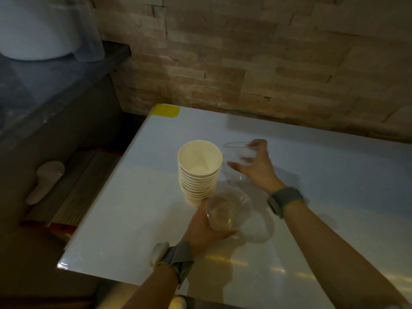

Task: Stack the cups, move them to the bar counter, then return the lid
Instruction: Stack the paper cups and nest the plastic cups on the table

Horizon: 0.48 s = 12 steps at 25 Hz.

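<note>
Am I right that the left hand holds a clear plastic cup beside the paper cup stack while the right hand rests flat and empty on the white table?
Not quite. In the head view the right hand is not empty: its grip is on a second clear plastic cup. The rest holds: the left hand holds a clear plastic cup beside the paper cup stack.

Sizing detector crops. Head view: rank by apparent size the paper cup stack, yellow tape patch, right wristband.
1. paper cup stack, clearly largest
2. right wristband
3. yellow tape patch
The last two look close; the wristband sits nearer the camera, so that order is unsure.
</note>
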### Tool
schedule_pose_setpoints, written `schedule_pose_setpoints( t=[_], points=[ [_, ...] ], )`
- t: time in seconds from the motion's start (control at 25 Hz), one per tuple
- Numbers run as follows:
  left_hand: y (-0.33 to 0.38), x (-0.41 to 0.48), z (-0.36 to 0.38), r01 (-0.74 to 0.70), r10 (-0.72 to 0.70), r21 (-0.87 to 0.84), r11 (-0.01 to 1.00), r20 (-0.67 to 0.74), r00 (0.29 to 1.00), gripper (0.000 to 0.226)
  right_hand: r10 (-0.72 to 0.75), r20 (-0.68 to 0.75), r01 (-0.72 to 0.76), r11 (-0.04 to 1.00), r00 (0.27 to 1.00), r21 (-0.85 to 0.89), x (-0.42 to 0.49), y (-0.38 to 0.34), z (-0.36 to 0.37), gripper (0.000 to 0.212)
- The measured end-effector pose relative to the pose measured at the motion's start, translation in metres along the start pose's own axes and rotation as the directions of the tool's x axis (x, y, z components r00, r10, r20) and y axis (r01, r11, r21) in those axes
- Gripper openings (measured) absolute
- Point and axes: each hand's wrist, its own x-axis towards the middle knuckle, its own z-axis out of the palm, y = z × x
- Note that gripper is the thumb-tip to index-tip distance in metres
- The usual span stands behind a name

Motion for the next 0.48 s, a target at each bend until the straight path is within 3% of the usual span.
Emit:
schedule_pose_setpoints(
  t=[0.08,0.16,0.24,0.36,0.48],
  points=[
    [0.000,-0.001,0.000,0.005,-0.006,-0.028,1.000,-0.012,1.000,0.082,-0.022,-0.146,0.061,0.962,0.989,0.266,-0.042,-0.013,-0.018,0.068],
    [-0.001,-0.001,0.001,0.009,-0.009,-0.022,1.000,-0.002,1.000,0.081,-0.135,-0.206,0.202,0.912,0.969,0.357,-0.087,-0.024,-0.015,0.071],
    [-0.003,0.000,0.001,0.016,-0.016,-0.015,1.000,0.004,1.000,0.082,-0.236,-0.189,0.271,0.944,0.953,0.188,-0.116,-0.021,0.002,0.078],
    [-0.003,-0.001,0.001,0.025,-0.025,0.002,1.000,-0.007,1.000,0.076,-0.143,-0.104,0.152,0.985,0.984,0.084,-0.129,-0.010,0.026,0.074],
    [0.001,-0.003,0.001,0.044,-0.044,-0.079,0.996,0.003,0.999,0.064,-0.162,-0.016,0.162,0.987,0.987,-0.003,-0.129,0.009,0.028,0.073]
  ],
)
